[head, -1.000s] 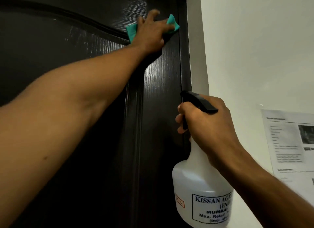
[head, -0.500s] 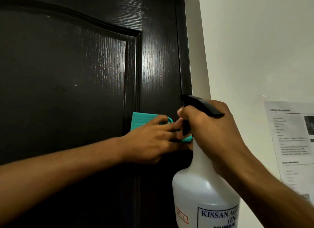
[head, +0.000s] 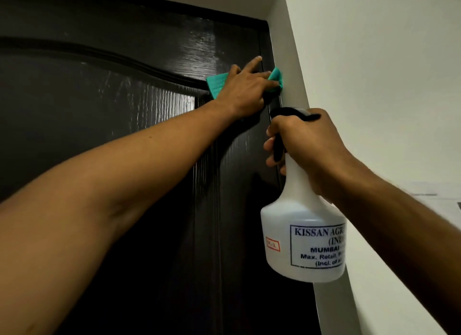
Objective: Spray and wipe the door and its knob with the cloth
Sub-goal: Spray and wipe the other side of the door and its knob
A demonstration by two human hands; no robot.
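The door (head: 104, 125) fills the left and middle of the head view, dark brown with a wood grain and an arched raised panel, and it shows pale streaks and a glossy patch near its upper right corner. Its knob is out of sight. To the right stands a pale wall (head: 374, 72), and a sheet of paper (head: 446, 202) is stuck to it at the right edge, partly hidden by the right forearm. The left forearm crosses much of the door's lower panel. The left hand (head: 245, 87) lies flat with its fingers nearly straight, pressing the teal cloth (head: 216, 83) against the door close to the frame edge. The right hand (head: 309, 145) grips the neck of a white spray bottle (head: 301, 237), fingers curled around its black trigger head, held just right of the door's edge.
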